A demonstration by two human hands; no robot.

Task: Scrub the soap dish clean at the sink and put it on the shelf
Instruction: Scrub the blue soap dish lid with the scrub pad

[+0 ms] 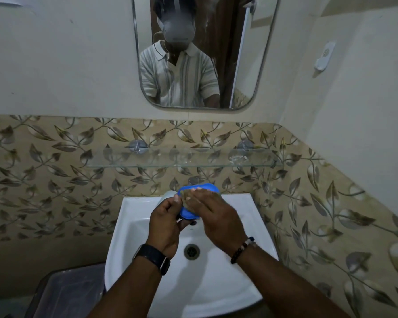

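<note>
A blue soap dish (189,214) is held tilted above the back of the white sink (241,228). My left hand (166,223) grips its left edge, thumb on the rim. My right hand (214,214) lies flat over the dish and presses a brownish scrub pad (186,194) onto it, hiding most of the dish. Above the sink, the glass shelf (133,162) runs along the leaf-patterned tiles. The tap (193,180) is mostly hidden behind the dish.
The sink drain (191,251) lies below my hands. A mirror (239,65) hangs over the shelf. A grey bin with a clear lid (71,292) stands left of the sink. A white holder (324,57) is fixed to the right wall.
</note>
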